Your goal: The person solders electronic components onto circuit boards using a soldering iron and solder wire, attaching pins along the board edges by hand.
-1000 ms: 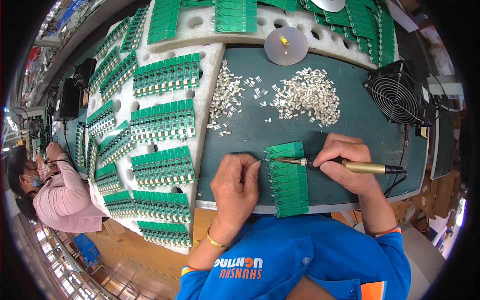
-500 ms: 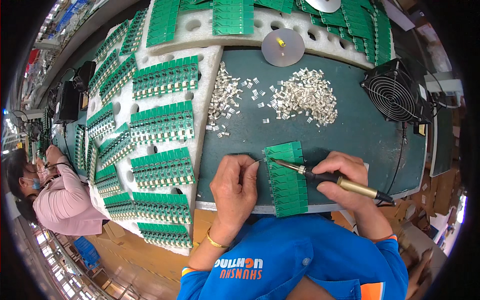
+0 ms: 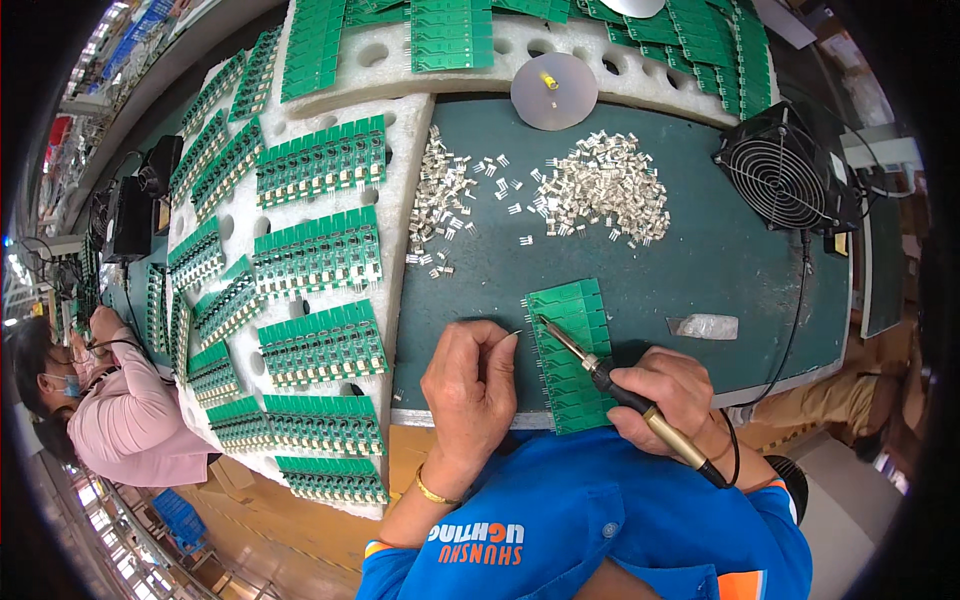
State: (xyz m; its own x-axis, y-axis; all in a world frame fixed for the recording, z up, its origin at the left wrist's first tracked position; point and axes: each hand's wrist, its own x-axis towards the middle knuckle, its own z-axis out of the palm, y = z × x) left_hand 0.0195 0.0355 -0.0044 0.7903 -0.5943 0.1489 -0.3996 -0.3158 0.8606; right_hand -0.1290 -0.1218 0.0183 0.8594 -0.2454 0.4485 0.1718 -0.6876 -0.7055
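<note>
Over ridged green circuit-board strip (image 3: 572, 355), right hand (image 3: 668, 395) fingers gripping slim soldering iron (image 3: 610, 380); left hand (image 3: 470, 385) fingers pinched.

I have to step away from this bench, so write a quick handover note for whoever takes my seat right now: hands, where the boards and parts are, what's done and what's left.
Right hand: grips the soldering iron like a pen, tip at the top left of the green board strip.
Left hand: beside the strip's left edge, pinching something thin toward the tip; too small to identify.
Parts: loose metal terminals in piles on the green mat; small fan at right.
Other board strips lie in rows on white foam at left; whether those are soldered cannot be told.
Left: joints farther down this strip look untouched, as a guess.
</note>
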